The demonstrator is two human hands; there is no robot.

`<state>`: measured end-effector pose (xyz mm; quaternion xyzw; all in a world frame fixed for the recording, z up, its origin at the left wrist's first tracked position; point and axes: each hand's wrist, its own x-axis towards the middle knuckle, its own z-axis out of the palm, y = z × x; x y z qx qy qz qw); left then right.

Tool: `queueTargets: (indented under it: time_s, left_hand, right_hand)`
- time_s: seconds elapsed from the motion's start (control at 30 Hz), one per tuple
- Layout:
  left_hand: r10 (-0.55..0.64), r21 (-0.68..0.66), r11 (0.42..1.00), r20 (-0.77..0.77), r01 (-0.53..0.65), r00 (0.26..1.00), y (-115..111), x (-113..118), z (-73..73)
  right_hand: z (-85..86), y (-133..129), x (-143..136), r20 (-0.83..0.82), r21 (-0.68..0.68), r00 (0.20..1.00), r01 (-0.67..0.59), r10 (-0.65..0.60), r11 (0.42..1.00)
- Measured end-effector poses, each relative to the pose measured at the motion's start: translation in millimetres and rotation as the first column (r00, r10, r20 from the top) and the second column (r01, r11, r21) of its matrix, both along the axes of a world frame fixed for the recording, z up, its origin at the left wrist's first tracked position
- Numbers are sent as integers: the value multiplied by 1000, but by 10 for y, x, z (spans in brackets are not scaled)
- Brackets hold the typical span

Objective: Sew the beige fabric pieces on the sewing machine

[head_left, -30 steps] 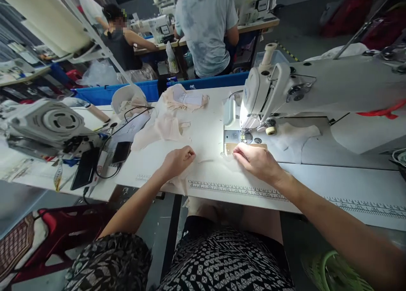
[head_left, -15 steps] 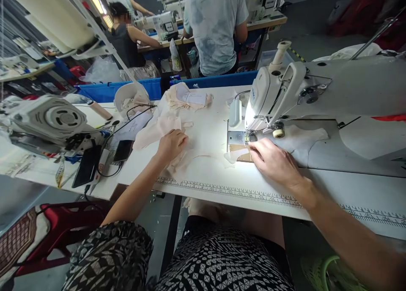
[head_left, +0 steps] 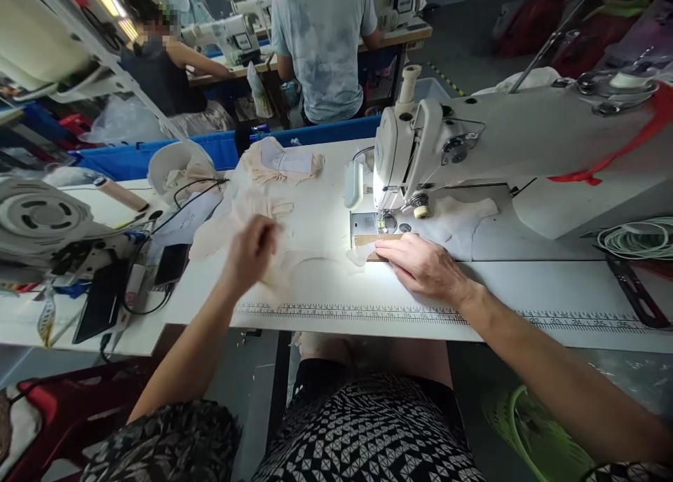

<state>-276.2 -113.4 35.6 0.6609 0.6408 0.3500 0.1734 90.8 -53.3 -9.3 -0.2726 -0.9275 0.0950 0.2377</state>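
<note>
My right hand (head_left: 423, 265) lies low beside the sewing machine's needle area, its stretched fingers resting on the right end of a small pale fabric piece (head_left: 360, 255). That piece lies just in front of the presser foot (head_left: 386, 223), over a brown strip on the machine bed. My left hand (head_left: 249, 254), smeared by motion, is raised over sheer pale fabric pieces (head_left: 281, 272) to the left. Its fingers look curled, but whether cloth is between them is unclear.
The white sewing machine (head_left: 410, 146) stands at right, with pale fabric (head_left: 463, 219) behind its needle. A printed ruler (head_left: 362, 312) runs along the table's front edge. Fabric with a paper label (head_left: 287, 161) lies at the back. Phones (head_left: 102, 300) and cables lie left. Two people sit beyond.
The view has turned right. My left hand has lifted off the sheer fabric and curled. My right fingers have slid left from beside the presser foot onto the small fabric piece.
</note>
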Motion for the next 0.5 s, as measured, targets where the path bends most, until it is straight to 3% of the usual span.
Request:
queueTargets:
  time_s: [0.13,0.2,0.3,0.37,0.5]
  left_hand:
    - [-218,-161,967,-119,198,969,42,441,-194]
    - [-249,-166,961,-181,220,952,219,455,-226]
    - [-219,-111,974,-223,199,950,486,411,-124]
    - [-266,-121,961,-161,249,950,573,512,-20]
    - [-407,-163,896,67,413,911,624,1026,45]
  right_hand:
    - [26,-58,-28,108,69,993,33,-40,997]
    - [22,-95,-60,137,94,987,65,-78,993]
    - [15,-138,-134,186,129,974,106,-129,986]
    - [19,-153,-182,212,150,966,118,-148,982]
    - [29,-155,-216,230,190,958,126,-169,974]
